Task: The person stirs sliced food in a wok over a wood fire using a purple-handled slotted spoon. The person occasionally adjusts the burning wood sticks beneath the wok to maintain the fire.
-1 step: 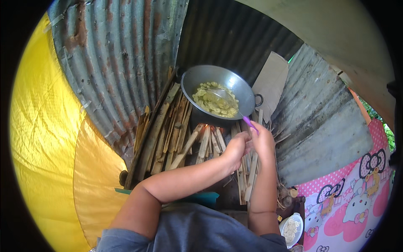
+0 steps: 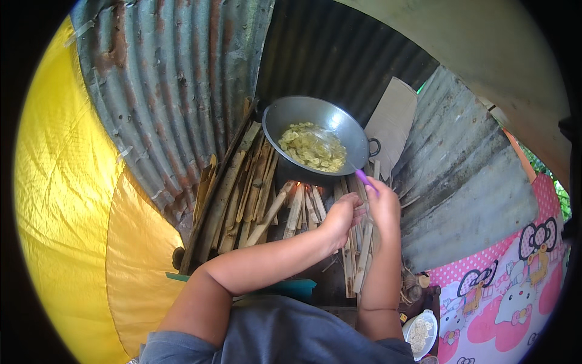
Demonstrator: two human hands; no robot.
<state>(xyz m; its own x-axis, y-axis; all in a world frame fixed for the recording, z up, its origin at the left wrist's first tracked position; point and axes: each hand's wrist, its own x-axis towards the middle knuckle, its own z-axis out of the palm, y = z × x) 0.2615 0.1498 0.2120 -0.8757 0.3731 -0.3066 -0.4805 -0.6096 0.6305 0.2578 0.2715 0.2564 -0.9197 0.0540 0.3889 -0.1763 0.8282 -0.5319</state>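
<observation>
Yellowish slices (image 2: 297, 145) are lying in the grey pan (image 2: 342, 121) above burning firewood (image 2: 295, 209); cooking is apparently proceeding, browning not yet showing. The right hand (image 2: 384, 206) is gripping a purple-handled utensil (image 2: 364, 178). The left hand (image 2: 343, 213) is hovering nearby, fingers loosely extended, apparently holding nothing. A white bowl (image 2: 432, 321) is containing pale pieces (image 2: 418, 335), possibly remaining uncooked.

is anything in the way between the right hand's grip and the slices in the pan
Only the pan's near-right rim: the right hand's grip holds the purple-handled utensil, which passes over that rim toward the slices. Nothing else visible blocks the way.
</observation>
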